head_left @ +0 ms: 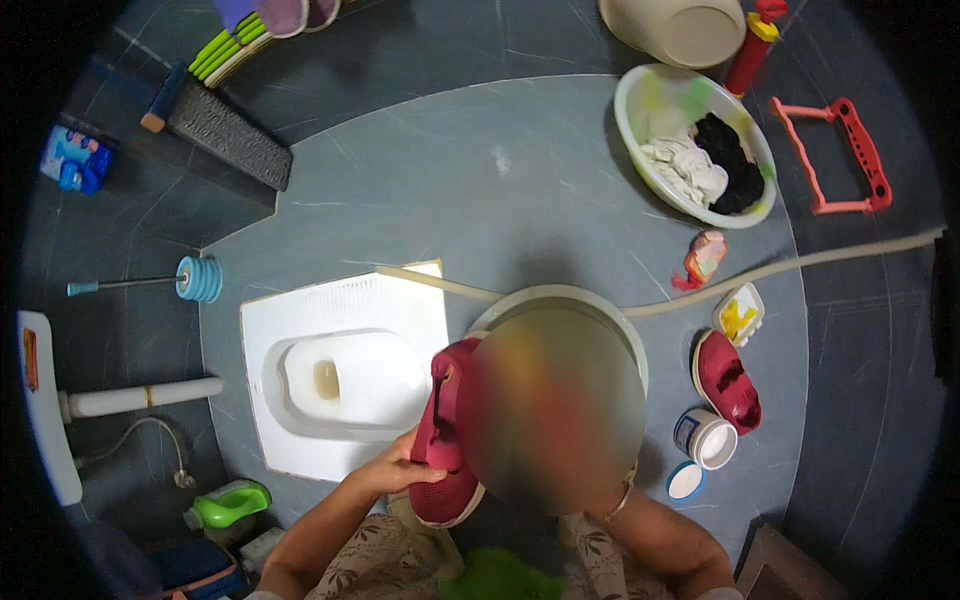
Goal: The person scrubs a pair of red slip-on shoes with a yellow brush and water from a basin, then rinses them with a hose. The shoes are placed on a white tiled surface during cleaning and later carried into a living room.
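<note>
My left hand grips a dark red shoe by its lower end, fingers wrapped round it and thumb on top. The shoe leans against the near-left side of a round bucket with a pale rim. My right hand reaches over the bucket, but a round blurred patch covers its fingers and most of the bucket. What it touches is hidden. To the right lies a second red shoe, beside an uncapped white tub and its blue-edged lid.
A white squat toilet is set into the floor at the left. A pale hose runs across the floor past the bucket. Far right stands a basin of black and white cloth. A green bottle lies near left.
</note>
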`<action>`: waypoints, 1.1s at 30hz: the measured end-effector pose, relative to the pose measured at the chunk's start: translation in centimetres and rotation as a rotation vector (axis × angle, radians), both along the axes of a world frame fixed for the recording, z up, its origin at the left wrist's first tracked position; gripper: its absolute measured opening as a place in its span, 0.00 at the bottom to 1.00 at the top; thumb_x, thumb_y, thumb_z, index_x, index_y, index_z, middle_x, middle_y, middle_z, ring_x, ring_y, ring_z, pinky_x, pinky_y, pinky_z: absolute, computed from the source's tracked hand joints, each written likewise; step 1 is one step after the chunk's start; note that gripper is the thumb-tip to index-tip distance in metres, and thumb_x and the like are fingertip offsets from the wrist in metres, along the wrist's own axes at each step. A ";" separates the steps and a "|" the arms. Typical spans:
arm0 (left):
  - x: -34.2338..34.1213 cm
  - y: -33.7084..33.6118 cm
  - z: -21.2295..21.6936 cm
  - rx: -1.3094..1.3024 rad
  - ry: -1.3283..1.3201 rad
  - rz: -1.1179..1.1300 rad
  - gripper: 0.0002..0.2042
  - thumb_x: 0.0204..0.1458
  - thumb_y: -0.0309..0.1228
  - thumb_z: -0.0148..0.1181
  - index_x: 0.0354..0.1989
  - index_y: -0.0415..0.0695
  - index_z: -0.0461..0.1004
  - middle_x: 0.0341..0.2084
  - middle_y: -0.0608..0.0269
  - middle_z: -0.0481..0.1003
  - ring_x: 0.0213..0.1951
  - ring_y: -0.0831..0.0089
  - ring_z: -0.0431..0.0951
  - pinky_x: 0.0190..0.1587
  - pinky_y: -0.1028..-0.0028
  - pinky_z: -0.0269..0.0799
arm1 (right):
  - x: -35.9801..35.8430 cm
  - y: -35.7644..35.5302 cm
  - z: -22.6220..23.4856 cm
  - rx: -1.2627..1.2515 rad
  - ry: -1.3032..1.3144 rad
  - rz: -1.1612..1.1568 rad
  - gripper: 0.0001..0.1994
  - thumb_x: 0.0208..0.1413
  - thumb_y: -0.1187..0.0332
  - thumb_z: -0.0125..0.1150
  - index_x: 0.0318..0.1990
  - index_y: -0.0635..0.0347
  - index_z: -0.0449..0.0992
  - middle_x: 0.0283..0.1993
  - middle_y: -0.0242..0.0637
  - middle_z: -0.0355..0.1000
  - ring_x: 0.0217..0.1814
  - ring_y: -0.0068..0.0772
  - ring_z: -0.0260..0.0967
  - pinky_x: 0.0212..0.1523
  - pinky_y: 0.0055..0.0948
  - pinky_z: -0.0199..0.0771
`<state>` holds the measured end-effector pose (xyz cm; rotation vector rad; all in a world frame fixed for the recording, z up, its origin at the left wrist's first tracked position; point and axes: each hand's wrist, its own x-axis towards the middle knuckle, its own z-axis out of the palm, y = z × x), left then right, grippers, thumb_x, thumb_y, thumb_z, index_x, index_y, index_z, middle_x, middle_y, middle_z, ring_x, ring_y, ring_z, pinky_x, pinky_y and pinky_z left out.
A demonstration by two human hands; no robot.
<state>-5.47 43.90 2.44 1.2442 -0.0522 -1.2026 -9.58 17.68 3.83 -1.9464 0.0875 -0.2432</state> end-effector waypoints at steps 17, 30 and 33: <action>1.8 0.1 1.3 -0.004 -0.016 0.060 0.40 0.44 0.18 0.62 0.66 0.45 0.49 0.55 0.65 0.65 0.56 0.74 0.65 0.58 0.70 0.61 | 1.0 -1.7 2.4 0.062 0.106 0.049 0.19 0.58 0.70 0.52 0.58 0.53 0.68 0.36 0.40 0.64 0.32 0.28 0.63 0.34 0.23 0.65; 3.6 -2.6 1.6 -0.196 0.123 0.429 0.30 0.49 0.23 0.60 0.61 0.42 0.55 0.51 0.60 0.68 0.53 0.66 0.69 0.56 0.64 0.65 | -2.1 1.8 5.4 0.327 0.235 0.171 0.21 0.57 0.74 0.52 0.60 0.54 0.66 0.38 0.44 0.62 0.35 0.34 0.63 0.34 0.25 0.67; 3.4 -3.2 1.6 -0.150 0.079 0.501 0.29 0.48 0.28 0.61 0.59 0.41 0.57 0.50 0.58 0.69 0.51 0.66 0.71 0.54 0.65 0.67 | -0.3 1.7 5.3 0.294 0.267 0.174 0.22 0.57 0.75 0.52 0.60 0.54 0.65 0.40 0.45 0.61 0.37 0.35 0.62 0.36 0.26 0.67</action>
